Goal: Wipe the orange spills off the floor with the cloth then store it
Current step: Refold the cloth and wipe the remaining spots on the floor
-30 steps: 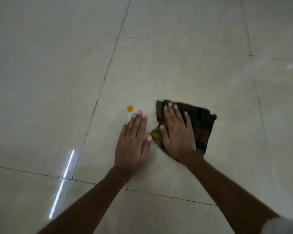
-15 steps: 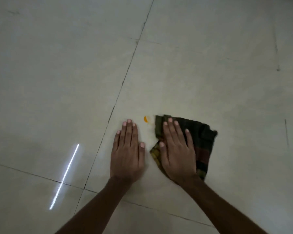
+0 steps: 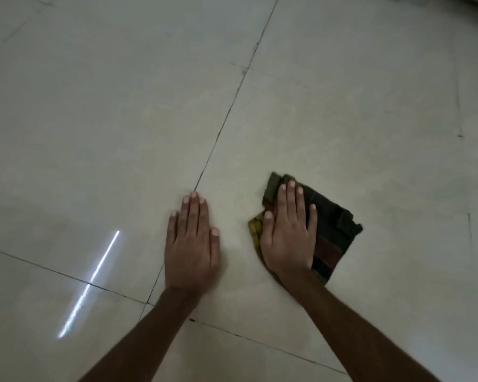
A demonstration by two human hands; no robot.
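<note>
Right hand (image 3: 287, 238) pressed flat on dark folded cloth (image 3: 334, 232) on tiled floor (image 3: 342, 106), fingers spread, not gripping, left hand (image 3: 191, 244) flat on bare floor beside it, apart from cloth.

The light was dim and flat. A bright white glare streak (image 3: 90, 282) lay on the glossy floor (image 3: 122, 106); the whole picture was soft, slightly blurred.

Glossy beige floor tiles (image 3: 94, 106), dark grout lines (image 3: 226, 117), bright light streak (image 3: 94, 274).
</note>
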